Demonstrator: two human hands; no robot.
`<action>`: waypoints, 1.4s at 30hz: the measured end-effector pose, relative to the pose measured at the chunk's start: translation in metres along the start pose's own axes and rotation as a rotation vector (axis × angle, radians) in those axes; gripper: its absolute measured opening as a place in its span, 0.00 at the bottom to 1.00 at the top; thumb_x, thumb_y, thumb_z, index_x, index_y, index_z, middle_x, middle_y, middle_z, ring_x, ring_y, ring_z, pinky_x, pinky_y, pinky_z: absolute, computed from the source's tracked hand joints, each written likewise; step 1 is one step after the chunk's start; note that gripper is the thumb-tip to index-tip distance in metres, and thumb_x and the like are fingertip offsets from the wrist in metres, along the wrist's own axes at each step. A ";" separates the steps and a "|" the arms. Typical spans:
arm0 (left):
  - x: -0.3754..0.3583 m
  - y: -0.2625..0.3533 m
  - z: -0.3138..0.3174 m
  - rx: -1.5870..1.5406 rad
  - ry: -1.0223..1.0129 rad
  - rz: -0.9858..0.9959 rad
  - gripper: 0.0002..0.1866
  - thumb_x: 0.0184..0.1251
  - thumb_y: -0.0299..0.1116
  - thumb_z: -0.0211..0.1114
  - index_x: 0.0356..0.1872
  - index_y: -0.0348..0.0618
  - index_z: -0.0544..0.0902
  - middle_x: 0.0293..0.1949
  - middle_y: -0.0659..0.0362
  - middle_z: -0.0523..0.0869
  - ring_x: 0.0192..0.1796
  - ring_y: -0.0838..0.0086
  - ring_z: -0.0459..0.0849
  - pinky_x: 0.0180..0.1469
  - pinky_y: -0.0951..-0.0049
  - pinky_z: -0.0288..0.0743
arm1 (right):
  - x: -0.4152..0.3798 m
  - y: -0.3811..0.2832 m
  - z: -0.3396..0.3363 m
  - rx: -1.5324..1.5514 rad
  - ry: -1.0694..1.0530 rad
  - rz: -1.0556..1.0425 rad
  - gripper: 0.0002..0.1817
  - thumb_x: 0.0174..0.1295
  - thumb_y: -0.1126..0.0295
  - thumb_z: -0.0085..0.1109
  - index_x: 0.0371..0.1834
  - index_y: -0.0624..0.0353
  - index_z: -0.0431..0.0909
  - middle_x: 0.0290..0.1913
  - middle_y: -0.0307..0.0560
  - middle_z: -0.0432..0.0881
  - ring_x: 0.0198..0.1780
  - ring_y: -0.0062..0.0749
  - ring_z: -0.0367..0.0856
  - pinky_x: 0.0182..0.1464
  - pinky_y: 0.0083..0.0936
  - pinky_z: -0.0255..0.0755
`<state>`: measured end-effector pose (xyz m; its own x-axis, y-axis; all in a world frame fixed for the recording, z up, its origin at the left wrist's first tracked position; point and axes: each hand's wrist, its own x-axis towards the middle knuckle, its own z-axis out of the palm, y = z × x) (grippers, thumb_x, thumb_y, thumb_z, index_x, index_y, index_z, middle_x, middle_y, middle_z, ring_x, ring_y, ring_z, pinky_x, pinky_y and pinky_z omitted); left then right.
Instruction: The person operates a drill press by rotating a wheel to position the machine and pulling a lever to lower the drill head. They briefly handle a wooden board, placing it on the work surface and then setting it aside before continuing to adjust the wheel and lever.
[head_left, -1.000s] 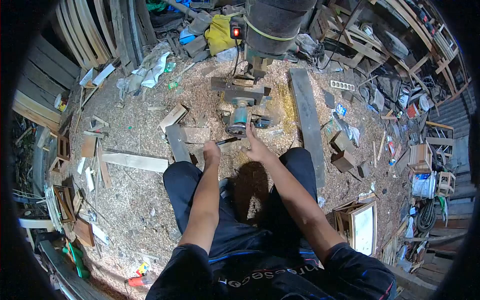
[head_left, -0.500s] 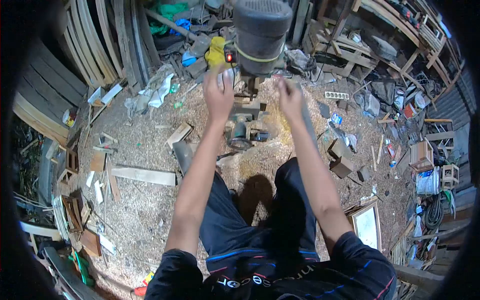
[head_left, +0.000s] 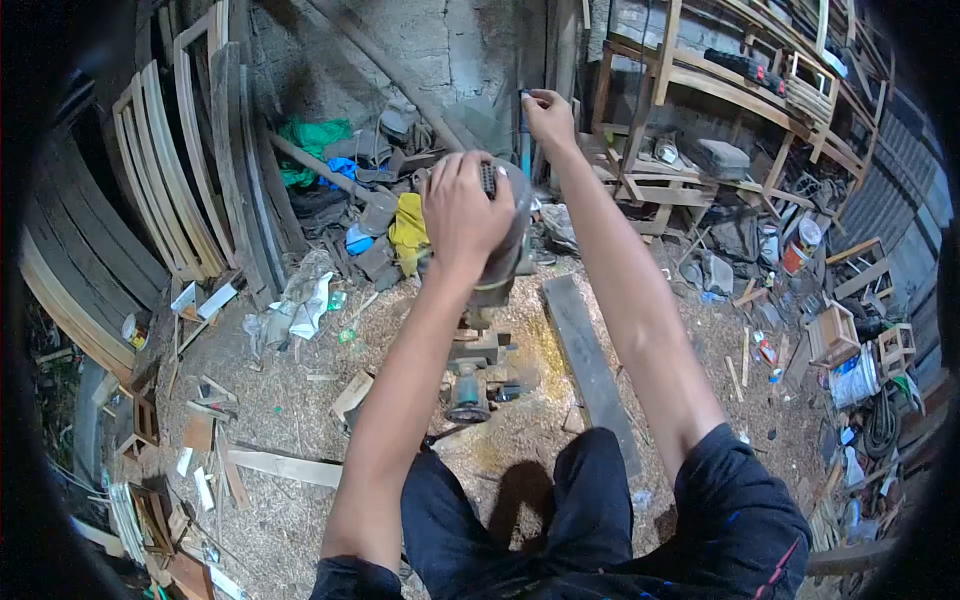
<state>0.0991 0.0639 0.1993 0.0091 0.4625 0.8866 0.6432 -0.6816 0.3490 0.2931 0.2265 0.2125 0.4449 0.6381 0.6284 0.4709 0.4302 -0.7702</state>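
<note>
My left hand [head_left: 466,208] rests with bent, spread fingers on top of the dark machine head [head_left: 512,230]. Beyond it to the right, my right hand [head_left: 550,118] is raised with thumb and fingers pinched together; a small dark thing shows at the fingertips, too small to name. Under the machine head are metal parts and a round greenish base [head_left: 467,398]. A long grey board [head_left: 592,365] lies to the right of the machine, reaching toward my right knee.
Curved wooden pieces [head_left: 165,180] lean at the left. A yellow cloth [head_left: 408,235] lies behind the machine. Wooden frames and shelving [head_left: 740,95] stand at the upper right. Wood shavings, scraps and a pale plank [head_left: 285,466] cover parts of the floor.
The view has tilted up, showing more wall. My left hand has moved onto the machine head, and my right hand has gone up and forward. More of the grey board shows.
</note>
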 end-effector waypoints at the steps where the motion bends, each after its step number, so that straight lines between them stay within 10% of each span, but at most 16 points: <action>1: 0.002 -0.001 -0.002 0.032 -0.013 0.030 0.09 0.59 0.34 0.63 0.38 0.42 0.84 0.42 0.50 0.85 0.51 0.54 0.82 0.55 0.57 0.73 | 0.013 0.013 0.008 -0.050 -0.033 0.070 0.38 0.59 0.49 0.67 0.62 0.70 0.72 0.56 0.62 0.81 0.59 0.46 0.80 0.61 0.36 0.71; 6: 0.005 -0.001 0.003 -0.017 0.006 0.019 0.10 0.58 0.34 0.62 0.38 0.41 0.83 0.42 0.50 0.85 0.51 0.54 0.81 0.57 0.57 0.72 | 0.043 0.067 0.045 -0.027 -0.248 0.281 0.69 0.46 0.24 0.65 0.76 0.71 0.49 0.73 0.72 0.60 0.76 0.56 0.59 0.72 0.42 0.60; 9: 0.000 -0.008 0.005 -0.004 0.031 0.022 0.10 0.57 0.35 0.62 0.36 0.41 0.84 0.41 0.51 0.85 0.51 0.55 0.81 0.57 0.57 0.72 | 0.058 0.062 0.058 0.053 -0.022 0.183 0.60 0.49 0.21 0.58 0.63 0.73 0.66 0.51 0.62 0.81 0.53 0.48 0.81 0.63 0.42 0.68; 11: -0.001 -0.009 0.008 -0.023 0.047 0.025 0.11 0.57 0.38 0.61 0.34 0.42 0.84 0.42 0.52 0.85 0.52 0.57 0.81 0.57 0.56 0.71 | 0.046 0.014 0.029 0.185 -0.083 0.367 0.39 0.61 0.34 0.58 0.39 0.71 0.81 0.27 0.51 0.82 0.29 0.36 0.81 0.37 0.36 0.73; 19: -0.015 -0.013 0.012 0.037 0.047 -0.002 0.13 0.57 0.40 0.60 0.31 0.41 0.86 0.38 0.53 0.87 0.48 0.58 0.82 0.54 0.58 0.73 | 0.003 -0.048 -0.027 0.402 -0.182 0.511 0.20 0.65 0.57 0.50 0.35 0.65 0.82 0.31 0.52 0.84 0.32 0.43 0.80 0.32 0.36 0.70; 25: -0.020 -0.010 0.009 0.056 0.018 -0.040 0.13 0.58 0.41 0.60 0.33 0.45 0.88 0.40 0.52 0.88 0.49 0.55 0.84 0.54 0.58 0.76 | -0.062 -0.068 -0.038 0.360 0.006 0.321 0.25 0.61 0.53 0.57 0.17 0.65 0.78 0.20 0.46 0.78 0.23 0.34 0.76 0.30 0.36 0.68; 42: -0.030 -0.013 0.017 0.053 0.131 -0.021 0.13 0.52 0.39 0.62 0.29 0.42 0.87 0.37 0.52 0.87 0.44 0.56 0.85 0.52 0.58 0.77 | -0.176 -0.102 -0.075 0.520 0.062 0.260 0.20 0.66 0.62 0.56 0.16 0.58 0.74 0.18 0.31 0.70 0.21 0.17 0.63 0.25 0.23 0.53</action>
<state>0.1030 0.0684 0.1626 -0.1028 0.3958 0.9125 0.6818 -0.6400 0.3544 0.2237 0.0223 0.1884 0.5472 0.7328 0.4044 -0.0885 0.5311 -0.8427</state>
